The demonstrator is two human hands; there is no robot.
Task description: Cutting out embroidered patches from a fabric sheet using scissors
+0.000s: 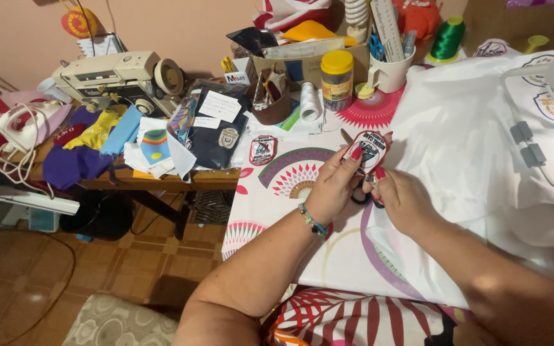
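Note:
My left hand (335,186) pinches an oval embroidered patch (367,149) with a red border, holding it up over the table. My right hand (402,198) is just beside it, fingers closed around small black-handled scissors (359,195) whose blades point up at the patch's edge. A second, similar oval patch (263,150) lies flat on the patterned tablecloth (290,176) to the left. White fabric (463,134) is spread under and to the right of my hands.
A yellow-lidded jar (337,78), white thread spool (310,102), mug of tools (389,72) and green thread cone (447,38) stand at the back. A side table at left holds a sewing machine (120,80), an iron (27,125) and coloured cloth pieces (91,147).

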